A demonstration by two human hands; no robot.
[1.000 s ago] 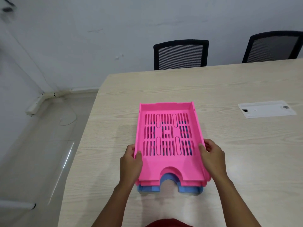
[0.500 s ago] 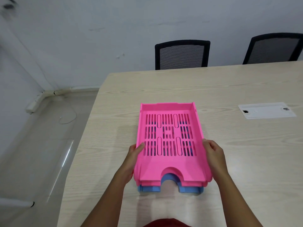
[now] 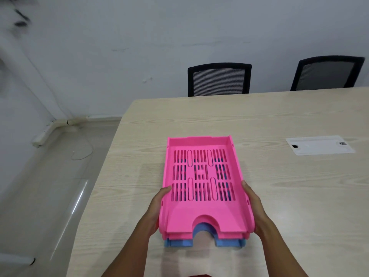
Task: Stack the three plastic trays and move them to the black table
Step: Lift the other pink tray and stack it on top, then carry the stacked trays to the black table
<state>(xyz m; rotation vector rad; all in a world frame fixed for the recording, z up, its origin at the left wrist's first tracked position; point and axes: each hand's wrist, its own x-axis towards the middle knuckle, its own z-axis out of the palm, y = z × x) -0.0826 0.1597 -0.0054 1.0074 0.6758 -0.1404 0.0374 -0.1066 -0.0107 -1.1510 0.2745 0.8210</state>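
3 trays nested in 1 stack near the front left part of the pale wood tabletop (image 3: 279,196): top pink tray (image 3: 201,214), a second pink tray (image 3: 179,235) showing only as a thin edge beneath it, and a blue tray (image 3: 229,243) at the bottom. Blue visible along the near edge, inside the arched notch and through the slots in the pink floor. Stack lying lengthwise, notch end nearest the camera, closed end pointing toward the far wall. Cannot tell whether the blue tray rests on the tabletop or is raised just off it.

Left hand (image 3: 154,210) pressed against the left side wall of the stack, thumb tip over the rim near the slots; remaining fingers hidden behind or under the trays. Right hand (image 3: 254,206) flat along the right side wall, fingers (image 3: 246,188) stretched forward and held together against the plastic. Both hands clamped on the stack from opposite sides, bare forearms reaching in from the lower edge.

White rectangular plate (image 3: 319,145) set in the tabletop, well apart to the right. 2 black mesh-backed chairs, 1 (image 3: 218,79) behind the far edge and another (image 3: 327,73) further right. Grey wall (image 3: 139,47) behind, glossy floor (image 3: 40,196) to the left with a thin cable (image 3: 87,150) looping across it.
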